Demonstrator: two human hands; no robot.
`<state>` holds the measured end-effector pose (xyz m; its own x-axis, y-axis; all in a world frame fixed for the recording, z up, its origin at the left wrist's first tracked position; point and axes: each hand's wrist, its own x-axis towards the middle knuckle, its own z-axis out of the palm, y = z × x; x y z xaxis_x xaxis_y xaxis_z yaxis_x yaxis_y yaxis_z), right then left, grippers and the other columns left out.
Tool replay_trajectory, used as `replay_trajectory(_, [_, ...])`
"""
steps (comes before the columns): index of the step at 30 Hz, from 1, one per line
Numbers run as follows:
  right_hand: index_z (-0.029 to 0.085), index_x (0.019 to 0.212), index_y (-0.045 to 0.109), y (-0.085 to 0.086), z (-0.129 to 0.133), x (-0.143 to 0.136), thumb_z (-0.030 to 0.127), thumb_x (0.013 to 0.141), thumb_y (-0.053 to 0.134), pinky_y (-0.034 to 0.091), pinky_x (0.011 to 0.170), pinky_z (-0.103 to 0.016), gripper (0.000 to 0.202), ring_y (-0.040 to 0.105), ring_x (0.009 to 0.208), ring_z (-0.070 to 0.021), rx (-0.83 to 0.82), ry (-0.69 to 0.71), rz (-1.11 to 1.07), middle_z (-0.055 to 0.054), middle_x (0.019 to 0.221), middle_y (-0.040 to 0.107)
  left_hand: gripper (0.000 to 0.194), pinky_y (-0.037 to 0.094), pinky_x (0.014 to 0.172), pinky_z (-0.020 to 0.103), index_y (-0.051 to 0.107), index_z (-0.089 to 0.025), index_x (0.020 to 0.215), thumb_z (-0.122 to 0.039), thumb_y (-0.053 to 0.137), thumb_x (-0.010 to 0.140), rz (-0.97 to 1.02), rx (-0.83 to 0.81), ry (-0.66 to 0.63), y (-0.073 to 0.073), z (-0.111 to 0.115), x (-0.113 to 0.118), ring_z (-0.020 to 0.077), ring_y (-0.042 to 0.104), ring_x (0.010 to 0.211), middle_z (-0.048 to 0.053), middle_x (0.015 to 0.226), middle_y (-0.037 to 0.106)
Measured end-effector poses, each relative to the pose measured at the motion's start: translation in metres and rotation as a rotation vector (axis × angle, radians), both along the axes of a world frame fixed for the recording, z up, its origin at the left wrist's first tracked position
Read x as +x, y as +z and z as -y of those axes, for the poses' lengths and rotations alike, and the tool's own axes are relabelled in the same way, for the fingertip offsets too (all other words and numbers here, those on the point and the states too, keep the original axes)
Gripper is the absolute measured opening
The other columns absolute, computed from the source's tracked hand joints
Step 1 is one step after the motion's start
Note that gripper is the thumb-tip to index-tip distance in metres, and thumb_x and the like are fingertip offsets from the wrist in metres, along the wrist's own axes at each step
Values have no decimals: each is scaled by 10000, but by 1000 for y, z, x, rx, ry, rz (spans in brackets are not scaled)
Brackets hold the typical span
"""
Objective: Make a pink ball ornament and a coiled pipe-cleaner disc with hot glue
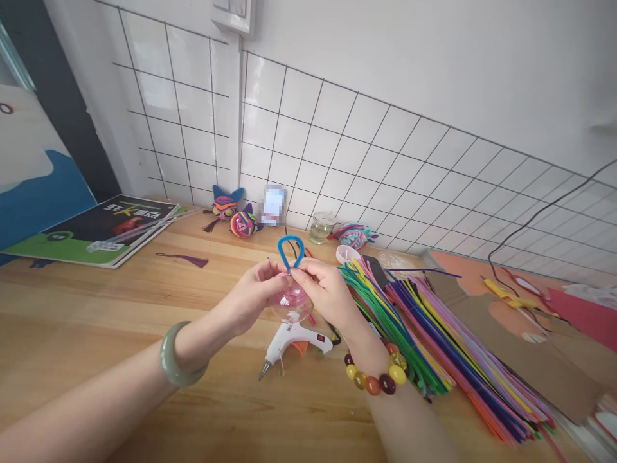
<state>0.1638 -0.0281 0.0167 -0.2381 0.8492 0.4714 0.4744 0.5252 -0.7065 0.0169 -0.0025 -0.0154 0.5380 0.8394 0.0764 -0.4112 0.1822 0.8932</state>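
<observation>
A blue pipe cleaner [290, 238] is bent into an upright loop, pointed at its lower end. My left hand [258, 286] and my right hand [328, 292] pinch that lower end from either side, fingertips nearly touching. Directly beneath my fingers is a clear round ball [293, 307] with pink stripes; its top is hidden, and I cannot tell whether the loop is joined to it. Just below the ball, a white glue gun [292, 337] lies on the wooden table [202, 411], nozzle pointing to the lower left.
Bundles of coloured pipe cleaners [463, 347] spread on the right. Striped figures [243, 222], a phone [273, 204] and a glass jar [322, 227] line the tiled wall. A purple tassel [190, 259] and a book [103, 231] lie left; a yellow glue gun [506, 294] is far right.
</observation>
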Motion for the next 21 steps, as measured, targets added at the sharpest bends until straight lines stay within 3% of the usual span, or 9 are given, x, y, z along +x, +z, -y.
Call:
replay_trajectory(7, [168, 778, 613, -2, -2, 6, 250, 852, 460, 436, 669, -253, 189, 549, 715, -140, -74, -78, -111, -14, 767, 599, 210, 453, 714, 311, 585, -165, 937, -287, 582, 767, -18, 10, -39, 11, 3, -4, 155, 551, 780, 58, 907, 574])
replay_trajectory(15, [216, 888, 651, 1, 1, 1, 206, 848, 473, 439, 786, -283, 183, 578, 868, -155, 46, -22, -93, -27, 923, 637, 273, 442, 743, 306, 568, -173, 932, -244, 668, 688, 0, 34, -13, 9, 3, -2, 163, 571, 816, 49, 900, 603])
replay_trajectory(21, [231, 906, 656, 2, 2, -1, 204, 849, 478, 438, 810, -297, 189, 577, 897, -162, 80, -29, -63, -29, 953, 639, 245, 425, 664, 263, 572, -174, 922, -234, 646, 697, -51, 75, 30, 10, 4, -1, 138, 570, 730, 33, 843, 612])
